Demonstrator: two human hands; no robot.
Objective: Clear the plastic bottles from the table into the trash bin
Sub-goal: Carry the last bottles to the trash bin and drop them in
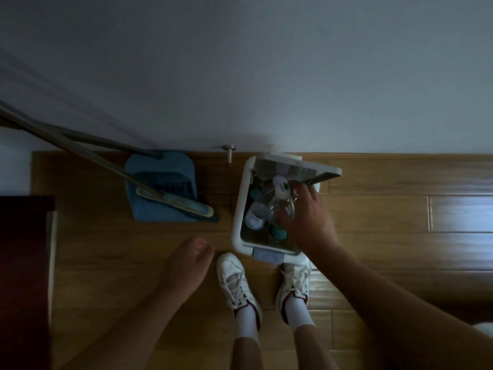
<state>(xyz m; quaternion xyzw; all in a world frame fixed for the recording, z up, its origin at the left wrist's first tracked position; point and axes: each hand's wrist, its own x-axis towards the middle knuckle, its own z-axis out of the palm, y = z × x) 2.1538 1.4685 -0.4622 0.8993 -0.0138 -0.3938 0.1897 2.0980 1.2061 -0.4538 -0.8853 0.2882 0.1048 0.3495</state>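
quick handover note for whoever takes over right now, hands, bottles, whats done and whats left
Right hand: over the open trash bin, fingers round a clear plastic bottle at the bin's mouth, not yet released.
Left hand: idle beside the bin, loosely curled, holding nothing.
Done: other bottles already lie inside the bin; its lid stands open.
Left: let go of this bottle. The table is out of view, so check it for more.

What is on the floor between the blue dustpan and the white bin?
Only bare wooden floor lies between the blue dustpan and the white bin, as the head view shows. A small metal door stop sits farther back by the wall.
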